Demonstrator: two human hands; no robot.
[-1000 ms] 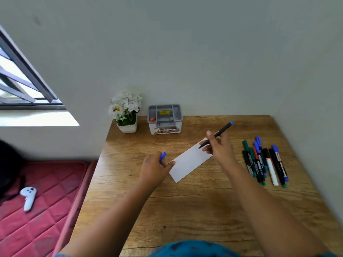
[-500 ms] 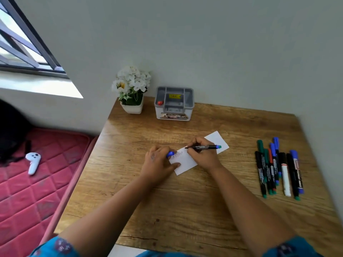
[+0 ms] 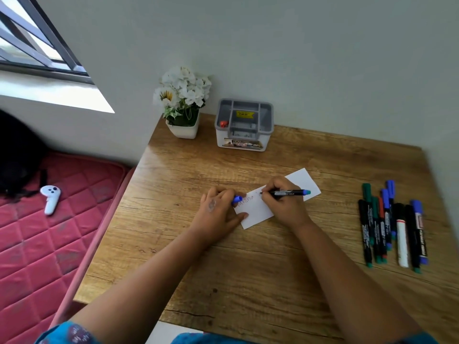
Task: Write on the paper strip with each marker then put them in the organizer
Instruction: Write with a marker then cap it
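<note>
Paper strip (image 3: 258, 211) lies angled near the middle of the wooden table (image 3: 248, 281), with a short handwritten word at its left end (letters too small to read reliably). Going left to right: red quilted mattress (image 3: 37, 244) beside the table, a white controller (image 3: 51, 198) lying on it, a dark bag-like shape (image 3: 15, 155) at the far left edge. At the table's back edge, a white pot of white flowers (image 3: 183, 103), then the grey organizer (image 3: 244, 125) just to its right, with a small red item in its left compartment. Left hand (image 3: 218, 214) rests palm-down on the table, thumb pressing the strip's left end; curled fingers pinch a blue cap (image 3: 237, 199). Right hand (image 3: 283, 204) is closed in a writing grip around a black marker (image 3: 288, 192), tip down on the strip just right of the written word, blue-green rear end pointing right. The hand covers the strip's middle, and the strip's far end shows past it. Well apart on the right side of the table, a row of remaining markers (image 3: 392, 227) lies side by side, roughly parallel, touching or nearly so: black barrels with green, blue and red ends, plus one white-barrelled marker (image 3: 401, 242) among them. Blue patterned sleeves (image 3: 69, 333) show at the bottom edge.
</note>
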